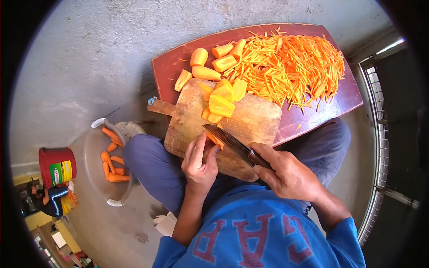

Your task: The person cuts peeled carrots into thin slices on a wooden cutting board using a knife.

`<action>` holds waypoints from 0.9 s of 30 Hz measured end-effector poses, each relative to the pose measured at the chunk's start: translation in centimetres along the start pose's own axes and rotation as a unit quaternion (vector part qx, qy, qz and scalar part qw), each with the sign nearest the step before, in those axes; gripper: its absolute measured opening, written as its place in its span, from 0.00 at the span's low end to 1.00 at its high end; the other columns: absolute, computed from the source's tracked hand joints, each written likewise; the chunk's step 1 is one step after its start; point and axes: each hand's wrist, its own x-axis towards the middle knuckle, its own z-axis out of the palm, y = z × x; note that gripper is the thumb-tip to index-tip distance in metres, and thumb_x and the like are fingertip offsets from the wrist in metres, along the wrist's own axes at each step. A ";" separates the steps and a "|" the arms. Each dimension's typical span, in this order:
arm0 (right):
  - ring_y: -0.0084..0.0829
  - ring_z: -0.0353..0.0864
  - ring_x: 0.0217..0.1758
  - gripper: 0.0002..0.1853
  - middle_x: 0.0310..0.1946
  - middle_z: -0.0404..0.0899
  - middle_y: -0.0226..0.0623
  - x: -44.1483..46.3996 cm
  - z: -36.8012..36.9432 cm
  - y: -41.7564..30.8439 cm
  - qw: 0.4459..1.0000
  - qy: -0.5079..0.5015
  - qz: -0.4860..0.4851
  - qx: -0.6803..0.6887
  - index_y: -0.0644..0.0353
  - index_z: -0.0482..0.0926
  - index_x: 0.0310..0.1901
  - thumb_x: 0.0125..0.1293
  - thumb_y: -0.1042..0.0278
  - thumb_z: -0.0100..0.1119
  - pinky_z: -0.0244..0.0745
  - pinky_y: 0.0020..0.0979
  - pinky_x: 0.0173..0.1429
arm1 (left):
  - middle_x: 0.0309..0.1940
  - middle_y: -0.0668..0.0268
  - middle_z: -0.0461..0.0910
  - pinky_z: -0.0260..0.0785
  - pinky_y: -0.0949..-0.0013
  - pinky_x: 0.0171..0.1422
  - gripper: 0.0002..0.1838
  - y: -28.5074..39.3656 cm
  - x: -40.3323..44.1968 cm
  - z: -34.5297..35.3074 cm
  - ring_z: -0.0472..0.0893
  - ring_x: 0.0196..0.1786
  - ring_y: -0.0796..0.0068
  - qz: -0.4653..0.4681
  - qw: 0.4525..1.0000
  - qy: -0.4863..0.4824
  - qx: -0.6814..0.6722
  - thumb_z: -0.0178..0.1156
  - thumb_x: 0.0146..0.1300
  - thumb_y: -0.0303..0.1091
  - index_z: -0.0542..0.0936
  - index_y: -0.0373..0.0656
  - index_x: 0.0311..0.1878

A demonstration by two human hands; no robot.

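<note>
My left hand (199, 163) is closed on a piece of carrot (215, 140) near the front of the wooden cutting board (254, 116). Gripped by its handle in my right hand (288, 174), a dark-bladed knife (230, 142) points up and left, its blade lying over or against that carrot piece. Wide carrot slices (222, 105) are heaped at the far side of the board. Behind them, several peeled carrot chunks (205, 73) rest on the red table (172, 58). A large pile of carrot strips (297, 67) covers the table's right part.
At the left, a grey tub (90, 163) on the floor holds several whole carrots (111, 167). Beyond it stands a red bucket (49, 158), and another person (52, 198) sits at the far left. A rough wall (111, 58) rises behind the table; a grille (382, 147) runs along the right.
</note>
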 end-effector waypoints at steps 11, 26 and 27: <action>0.73 0.89 0.52 0.26 0.45 0.87 0.72 1.0 0.6 -0.1 0.999 -0.034 0.022 0.015 0.71 0.72 0.74 0.80 0.74 0.65 0.83 0.62 0.54 | 0.56 0.45 0.91 0.88 0.55 0.57 0.26 0.1 0.3 -0.2 0.94 0.53 0.46 0.029 0.999 0.011 0.040 0.80 0.70 0.21 0.86 0.27 0.70; 0.74 0.89 0.51 0.24 0.45 0.87 0.74 2.7 3.2 3.1 0.999 -0.025 -0.038 -0.025 0.71 0.70 0.74 0.82 0.72 0.61 0.83 0.64 0.55 | 0.53 0.46 0.90 0.88 0.52 0.59 0.26 0.9 0.0 -0.2 0.94 0.54 0.44 0.003 0.999 -0.002 0.036 0.79 0.72 0.22 0.85 0.29 0.71; 0.74 0.89 0.52 0.25 0.46 0.88 0.73 2.7 3.0 2.9 0.999 -0.020 -0.037 -0.021 0.71 0.70 0.75 0.81 0.73 0.62 0.84 0.64 0.56 | 0.53 0.47 0.90 0.89 0.53 0.58 0.26 0.9 -0.1 0.0 0.94 0.54 0.46 -0.010 1.000 0.001 0.008 0.78 0.73 0.22 0.84 0.29 0.71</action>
